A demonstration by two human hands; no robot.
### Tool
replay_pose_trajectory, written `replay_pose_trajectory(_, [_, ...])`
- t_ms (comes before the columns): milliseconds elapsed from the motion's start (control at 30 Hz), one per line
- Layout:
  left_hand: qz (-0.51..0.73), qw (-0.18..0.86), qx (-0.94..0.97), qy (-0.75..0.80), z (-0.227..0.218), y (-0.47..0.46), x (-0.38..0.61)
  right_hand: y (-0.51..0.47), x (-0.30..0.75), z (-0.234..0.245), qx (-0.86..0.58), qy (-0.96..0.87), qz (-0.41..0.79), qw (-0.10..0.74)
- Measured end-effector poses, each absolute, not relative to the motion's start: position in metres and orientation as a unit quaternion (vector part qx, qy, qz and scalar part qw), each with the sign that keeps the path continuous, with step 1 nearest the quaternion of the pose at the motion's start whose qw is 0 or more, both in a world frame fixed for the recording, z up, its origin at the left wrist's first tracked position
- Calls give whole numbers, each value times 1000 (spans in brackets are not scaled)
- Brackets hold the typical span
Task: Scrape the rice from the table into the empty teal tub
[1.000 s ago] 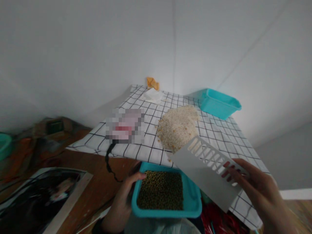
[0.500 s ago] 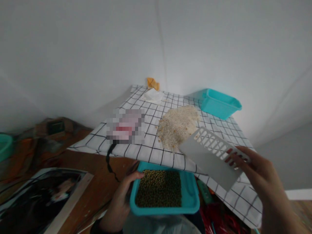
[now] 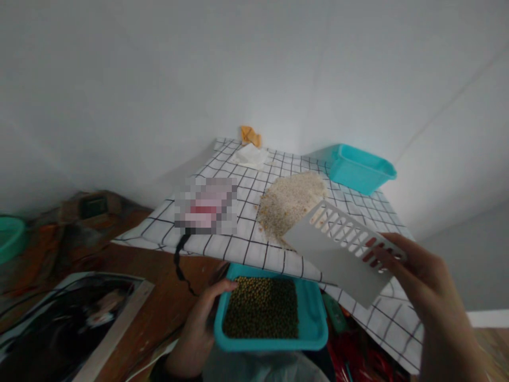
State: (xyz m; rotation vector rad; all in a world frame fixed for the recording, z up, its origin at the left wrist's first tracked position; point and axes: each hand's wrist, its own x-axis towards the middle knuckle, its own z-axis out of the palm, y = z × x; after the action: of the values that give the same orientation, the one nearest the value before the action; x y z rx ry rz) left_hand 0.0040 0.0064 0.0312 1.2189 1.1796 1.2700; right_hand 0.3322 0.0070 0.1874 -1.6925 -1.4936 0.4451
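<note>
My left hand (image 3: pixel 194 329) grips the left rim of a turquoise tray (image 3: pixel 314 318) filled with green beans (image 3: pixel 260 307), held just below the near edge of the checked tablecloth (image 3: pixel 246 244). My right hand (image 3: pixel 421 286) is closed on a white slotted plastic panel (image 3: pixel 338 252), fingers hooked through its slots. The panel tilts down to the left, its low corner over the near edge of a pile of pale grain (image 3: pixel 288 204) on the cloth.
An empty turquoise tub (image 3: pixel 360 168) stands at the table's back right. A white cloth (image 3: pixel 250 155) and an orange scrap (image 3: pixel 249 136) lie by the wall. A blurred pink item (image 3: pixel 207 206) rests on the left. A dark framed picture (image 3: pixel 67 318) lies lower left.
The slotted panel rose and shifted right off the bean tray, then settled slightly left over the grain pile's near edge. The tray stayed almost still in my left hand.
</note>
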Motion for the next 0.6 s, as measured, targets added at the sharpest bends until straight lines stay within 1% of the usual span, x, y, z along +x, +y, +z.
replay_pose_trajectory(133, [517,481,493,508,30,9,0,7,332,188,-676,-594,174,400])
replay_pose_trajectory(200, [510,502,477,510,30,11,-1,8,331,188,-674,-603,177,389])
replay_pose_trajectory(300, [509,529,457,503,31,12,1,9,331,188,-672,-606,178,386])
replay_pose_trajectory(467, [533,510,477,478,35,7,5,8,331,188,-673,-601,179,392])
replay_pose_trajectory(600, [531,538,459,467,35,5,4,5,329,187,-666,-616,173,384])
